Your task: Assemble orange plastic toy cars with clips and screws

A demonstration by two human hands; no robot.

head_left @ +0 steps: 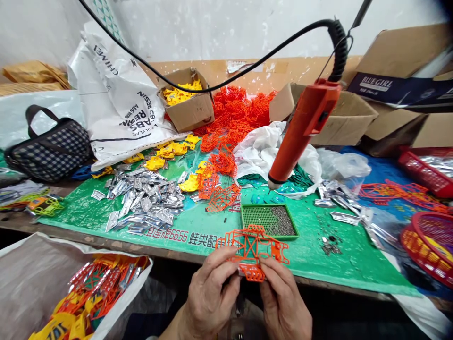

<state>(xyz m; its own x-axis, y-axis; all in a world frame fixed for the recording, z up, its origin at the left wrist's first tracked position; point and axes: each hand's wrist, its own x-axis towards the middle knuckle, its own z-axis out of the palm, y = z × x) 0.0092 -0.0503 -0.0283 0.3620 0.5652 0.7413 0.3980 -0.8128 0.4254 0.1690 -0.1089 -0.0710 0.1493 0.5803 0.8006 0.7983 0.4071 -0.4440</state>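
Note:
Over the table's front edge, an orange plastic lattice frame (pixel 247 245) is held between both hands. My left hand (pixel 212 293) pinches its left side with thumb and forefinger. On the other side, my right hand (pixel 283 295) grips the frame's lower right part, fingers curled. Just behind the frame lies a green tray (pixel 253 221) with a grid bottom and many small dark metal pieces (pixel 283 222) at its right. Above that tray hangs a red electric screwdriver (pixel 304 130), tip down, apart from both hands.
Silvery metal parts (pixel 148 200) lie heaped at left on the green sheet (pixel 208 231). Orange frames (pixel 233 111) pile up behind, beside a carton (pixel 191 111) of yellow parts. An open white sack (pixel 21 274) with assembled pieces stands at lower left. Red baskets (pixel 428 245) stand right.

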